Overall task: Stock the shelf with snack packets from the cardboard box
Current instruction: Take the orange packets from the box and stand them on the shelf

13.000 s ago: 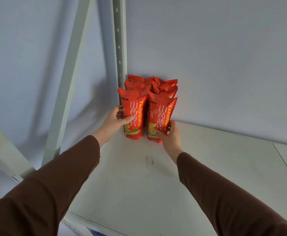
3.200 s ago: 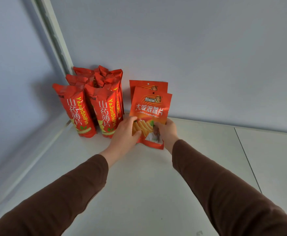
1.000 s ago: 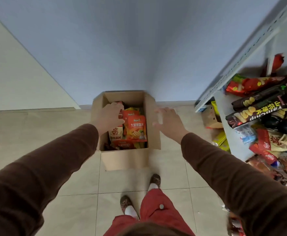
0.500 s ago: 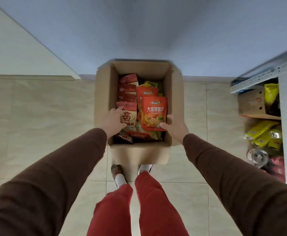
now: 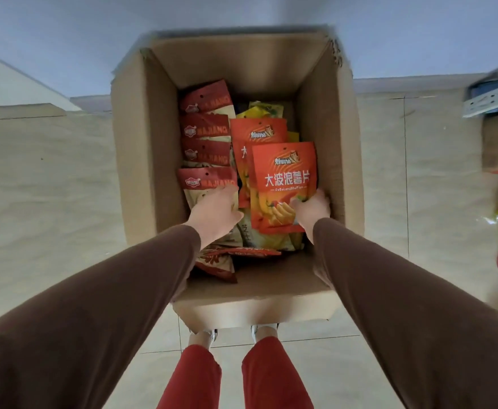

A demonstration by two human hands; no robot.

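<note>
Down in the cardboard box (image 5: 141, 160), right hand (image 5: 311, 209) gripping orange packet (image 5: 283, 184), left hand (image 5: 216, 212) flat beside.

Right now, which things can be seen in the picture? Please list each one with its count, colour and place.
cardboard box: one, brown, open, on the floor.
orange packets: two showing, right side of box, front one gripped.
red-and-cream packets: at least four, left side of box.
yellow packets: number unclear, behind the orange ones.
shelf rail: one, pale metal, far right, blurred.
left hand: on the red-and-cream packets.
right hand: grips the front orange packet's lower right.
</note>
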